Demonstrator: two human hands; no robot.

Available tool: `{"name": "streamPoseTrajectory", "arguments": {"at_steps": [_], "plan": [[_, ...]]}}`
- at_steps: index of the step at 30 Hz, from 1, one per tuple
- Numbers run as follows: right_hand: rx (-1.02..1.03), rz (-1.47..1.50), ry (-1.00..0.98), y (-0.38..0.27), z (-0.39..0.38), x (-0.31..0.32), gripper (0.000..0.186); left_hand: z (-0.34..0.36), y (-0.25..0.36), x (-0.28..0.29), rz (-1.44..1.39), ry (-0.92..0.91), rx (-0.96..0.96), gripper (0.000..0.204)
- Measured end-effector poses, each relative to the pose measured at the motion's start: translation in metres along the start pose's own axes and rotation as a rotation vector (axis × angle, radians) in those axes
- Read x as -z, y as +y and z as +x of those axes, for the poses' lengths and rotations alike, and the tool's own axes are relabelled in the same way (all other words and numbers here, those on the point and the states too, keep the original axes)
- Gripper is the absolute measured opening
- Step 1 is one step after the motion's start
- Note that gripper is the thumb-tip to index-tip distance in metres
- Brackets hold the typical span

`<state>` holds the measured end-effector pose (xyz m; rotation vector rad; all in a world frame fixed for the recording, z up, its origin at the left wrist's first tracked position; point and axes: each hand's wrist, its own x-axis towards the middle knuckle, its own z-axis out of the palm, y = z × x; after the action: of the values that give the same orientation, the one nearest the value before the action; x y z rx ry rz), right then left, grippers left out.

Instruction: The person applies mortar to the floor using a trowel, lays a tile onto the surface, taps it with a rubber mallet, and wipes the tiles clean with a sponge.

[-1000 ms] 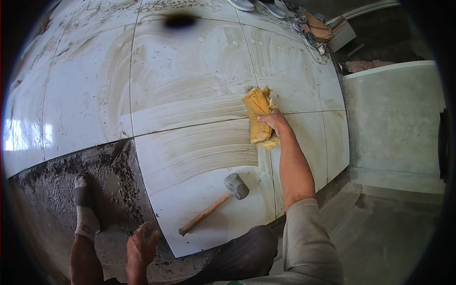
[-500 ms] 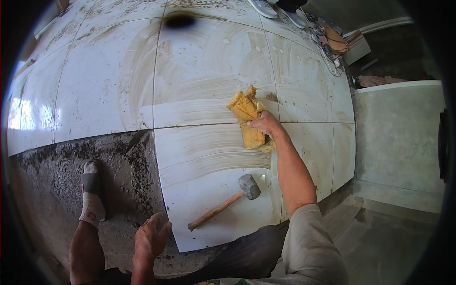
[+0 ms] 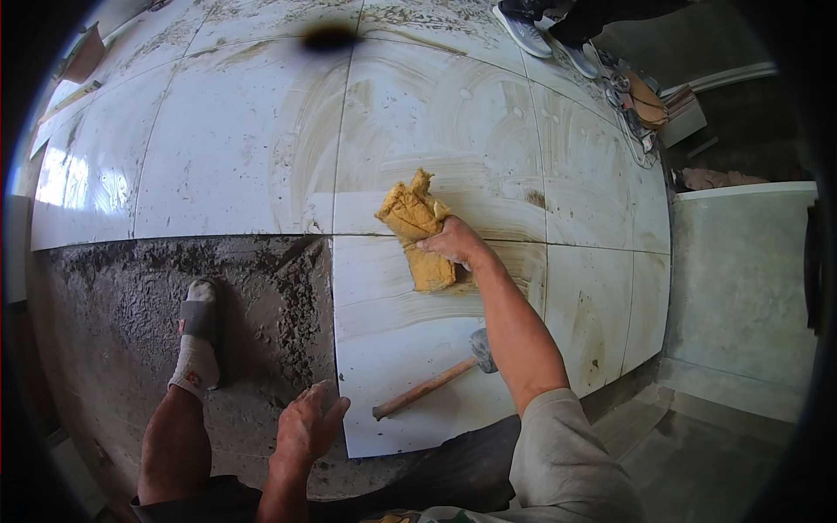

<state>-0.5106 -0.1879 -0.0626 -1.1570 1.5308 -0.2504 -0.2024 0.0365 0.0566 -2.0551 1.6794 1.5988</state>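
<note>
My right hand (image 3: 456, 243) is closed on a worn yellow sponge (image 3: 417, 228), folded and ragged at its edges. The sponge lies against the white floor tiles (image 3: 384, 344), across the seam between two of them, amid brownish smears. Nearer to me on the same tile rests a rubber mallet (image 3: 427, 390) with a wooden handle; its dark head is close beside my right forearm. My left hand (image 3: 307, 424) hangs low by the tile's left edge, fingers somewhat curled, thumb apart, nothing in it.
Wet grey mortar (image 3: 261, 327) borders the tile on the left, and my sandalled foot (image 3: 200, 322) stands in it. Another person's shoes (image 3: 523, 33) are at the far right, near a heap of cords and tools (image 3: 641, 100). A low grey wall (image 3: 741, 261) rises on the right.
My right hand has swept the sponge leftward over the tiles, and some smears there look lighter. The whole view has shifted, so the floor appears farther right. My left hand still holds nothing.
</note>
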Motion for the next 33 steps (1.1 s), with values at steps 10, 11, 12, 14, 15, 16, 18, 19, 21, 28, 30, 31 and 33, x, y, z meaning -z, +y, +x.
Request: {"name": "streamPoseTrajectory", "arguments": {"at_steps": [10,11,12,14,15,16,18,19,21,28,30,31,33], "plan": [[0.103,-0.084,-0.121,-0.036,0.019,-0.071,0.047,-0.003,-0.004,0.000,-0.008,0.001,0.043,0.053],[0.138,-0.097,-0.125,-0.038,0.023,-0.078,0.046,-0.004,-0.006,-0.002,-0.008,0.016,0.020,0.053],[0.139,-0.121,-0.117,-0.039,0.025,-0.086,0.044,-0.004,-0.008,-0.003,-0.009,0.029,-0.007,0.052],[0.136,-0.095,-0.149,-0.042,0.026,-0.100,0.043,-0.004,-0.012,-0.008,-0.032,0.038,-0.034,0.052],[0.175,-0.037,-0.191,-0.043,0.024,-0.108,0.044,-0.005,-0.014,-0.009,-0.037,0.059,-0.076,0.051],[0.135,0.056,-0.220,-0.045,0.019,-0.119,0.046,-0.005,-0.015,-0.011,-0.018,0.049,-0.061,0.051],[0.142,0.252,-0.293,-0.052,0.007,-0.150,0.047,-0.004,-0.014,-0.014,0.024,0.068,-0.096,0.051],[0.095,0.309,-0.326,-0.056,-0.002,-0.165,0.046,-0.004,-0.013,-0.014,0.013,0.072,-0.115,0.051],[0.157,0.434,-0.309,-0.060,-0.027,-0.190,0.040,-0.003,-0.008,-0.013,0.011,0.069,-0.122,0.050],[0.278,0.700,-0.206,-0.060,-0.078,-0.152,0.039,-0.006,0.017,-0.007,0.004,-0.049,-0.087,0.047],[0.212,0.559,-0.092,-0.047,-0.087,-0.126,0.038,-0.007,0.021,-0.009,-0.005,-0.059,-0.087,0.046],[0.187,0.653,-0.051,-0.038,-0.090,-0.111,0.040,-0.008,0.023,-0.009,-0.017,-0.040,-0.098,0.045],[0.043,0.663,0.091,-0.004,-0.103,-0.063,0.045,-0.009,0.024,-0.010,-0.045,0.000,-0.114,0.043]]}}
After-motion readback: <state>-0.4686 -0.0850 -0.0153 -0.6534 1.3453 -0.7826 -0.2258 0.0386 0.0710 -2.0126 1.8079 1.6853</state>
